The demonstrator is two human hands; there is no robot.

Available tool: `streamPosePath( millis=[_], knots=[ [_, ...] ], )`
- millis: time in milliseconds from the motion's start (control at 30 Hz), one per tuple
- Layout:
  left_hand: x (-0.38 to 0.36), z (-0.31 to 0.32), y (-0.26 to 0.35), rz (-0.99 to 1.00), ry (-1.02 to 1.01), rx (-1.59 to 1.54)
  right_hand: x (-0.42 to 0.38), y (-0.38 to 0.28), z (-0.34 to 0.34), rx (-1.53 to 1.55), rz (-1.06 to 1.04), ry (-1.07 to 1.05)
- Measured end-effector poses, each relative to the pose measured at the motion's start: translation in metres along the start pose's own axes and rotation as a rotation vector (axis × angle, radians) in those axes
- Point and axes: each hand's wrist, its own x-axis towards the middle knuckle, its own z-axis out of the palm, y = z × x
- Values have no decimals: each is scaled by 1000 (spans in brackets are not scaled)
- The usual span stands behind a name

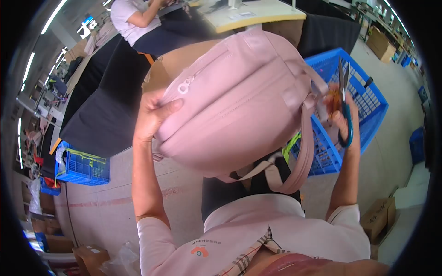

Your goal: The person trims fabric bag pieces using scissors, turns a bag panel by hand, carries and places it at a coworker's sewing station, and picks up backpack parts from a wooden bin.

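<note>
A pink backpack (230,106) is held up in front of my body, tilted, with its straps hanging at the right and below. My left hand (156,112) grips its left end, the thumb lying on the pink surface near a ring-shaped zipper pull (184,86). At the backpack's right end, my right hand (340,108) is closed around scissors (344,87) with dark teal handles, blades pointing up. Something orange shows between its fingers, too blurred to name. That hand is beside the strap tops; whether it also touches the bag is unclear.
Behind my right hand stands a blue crate (373,103). Another blue crate (87,168) sits on the floor at left. A cardboard box (168,69) is behind the backpack. A person (133,20) sits by a white-topped table (258,16). Cardboard boxes (378,218) lie at lower right.
</note>
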Motion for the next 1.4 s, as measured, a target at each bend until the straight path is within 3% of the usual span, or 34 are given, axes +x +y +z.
streamPosePath(
  millis=[67,133,233,367,867,1167,1267,1400],
  knots=[
    [-2,6,2,-21,-122,-4,9,-19,-11,-172,-60,-139],
    [-4,13,3,-60,-236,33,19,-18,-10,-341,-267,-236],
    [-8,20,-14,-54,-335,78,24,-46,-10,-685,-259,-417],
    [-16,34,-24,-66,-330,-19,22,-37,-11,-691,-211,-485],
    [-17,28,-36,-40,-407,-63,44,-27,-7,-886,-571,-533],
    [-20,29,-32,-59,-434,-76,42,-33,-8,-912,-558,-557],
    [-18,31,-32,-28,-462,-75,47,-39,3,-919,-703,-523],
    [-20,27,-39,-59,-482,-69,49,-34,3,-908,-660,-585]
  ],
)
